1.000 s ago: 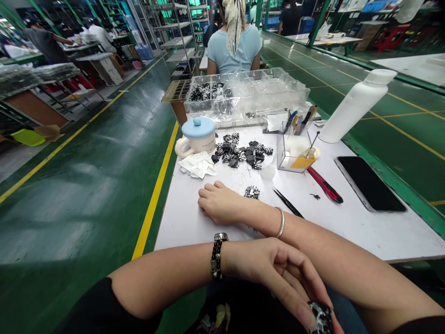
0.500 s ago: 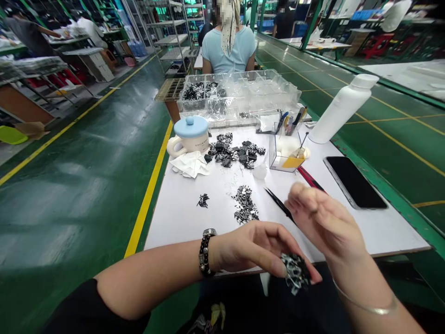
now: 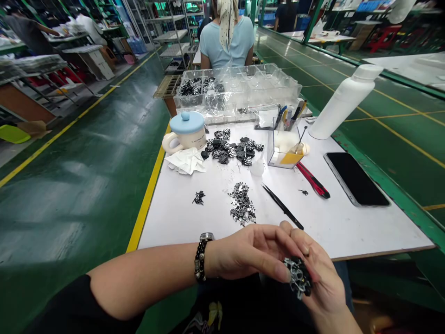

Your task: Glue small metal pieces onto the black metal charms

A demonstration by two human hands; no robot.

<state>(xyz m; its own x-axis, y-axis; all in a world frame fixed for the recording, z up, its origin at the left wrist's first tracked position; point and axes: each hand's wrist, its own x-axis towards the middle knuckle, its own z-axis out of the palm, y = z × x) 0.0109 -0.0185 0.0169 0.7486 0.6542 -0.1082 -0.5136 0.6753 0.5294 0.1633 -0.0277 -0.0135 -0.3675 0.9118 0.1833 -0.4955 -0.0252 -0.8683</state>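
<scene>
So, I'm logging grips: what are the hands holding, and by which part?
The left hand holds a cluster of small parts by its sides, between thumb and fingers. Whether the right hand, close beside it, also grips it cannot be told.

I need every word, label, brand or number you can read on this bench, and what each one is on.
"CHIIKAW…", on the mug; its ending is hard to make out, and any smaller print beneath is unreadable.
Phone: screen dark, no text visible.
White bottle: no text readable.
Clump of small parts in the left hand: no marking readable.
</scene>
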